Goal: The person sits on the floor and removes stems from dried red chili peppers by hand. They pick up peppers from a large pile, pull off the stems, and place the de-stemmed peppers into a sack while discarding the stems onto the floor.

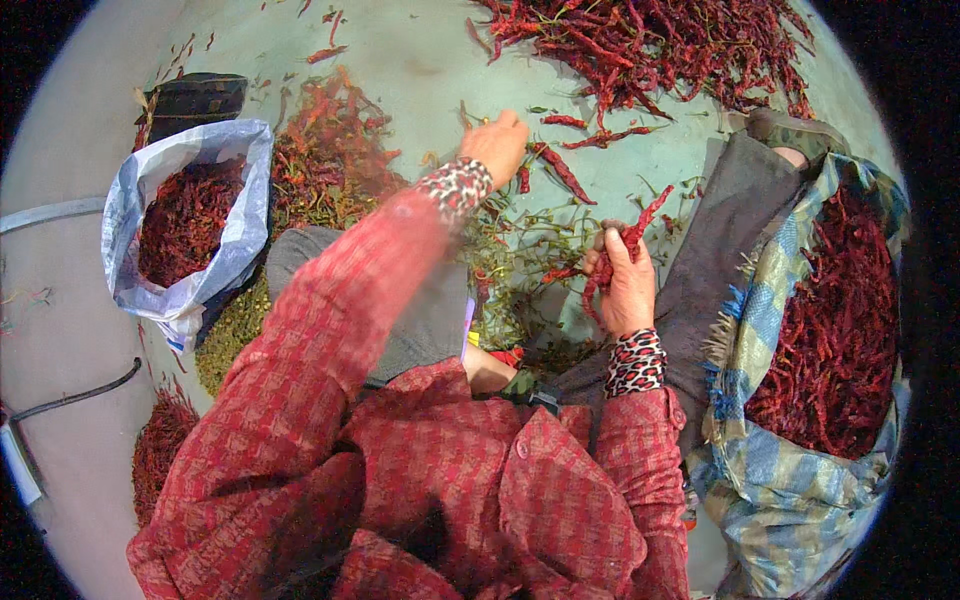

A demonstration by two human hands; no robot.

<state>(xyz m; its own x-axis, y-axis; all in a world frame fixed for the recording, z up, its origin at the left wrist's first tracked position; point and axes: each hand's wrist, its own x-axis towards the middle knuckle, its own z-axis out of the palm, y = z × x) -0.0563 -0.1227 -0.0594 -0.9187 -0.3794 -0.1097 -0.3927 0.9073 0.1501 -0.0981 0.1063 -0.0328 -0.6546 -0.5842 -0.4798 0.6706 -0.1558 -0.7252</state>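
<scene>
Dried red chillies point(632, 240) sit pinched between the thumb and curled fingers of the worker's right hand point(625, 285), just left of the checked sack point(790, 500); gripped low, the small bunch lets one long pod stick up past the thumb, perhaps so its end lies free. The left hand point(495, 150), farther left of the sack and higher up, reaches over the floor with its fingers drawn together; whether anything is between them cannot be told. Loose chillies point(563, 172) and pale green stems point(510, 265) lie between the sack and that arm, likely kept within short reach. The sack itself stands open-mouthed beside the right leg point(710, 225), filled with red pods, probably set there for easy access. Above and left of the sack spreads a large chilli pile point(650, 50). Well to its left, across the lap, stand an open white-and-blue bag point(122, 250) of dark red pieces and a reddish heap of scraps point(325, 150). The floor point(410, 55) is smooth and pale green, littered with bits; at the far left from the sack lies a black cable point(85, 390).
</scene>
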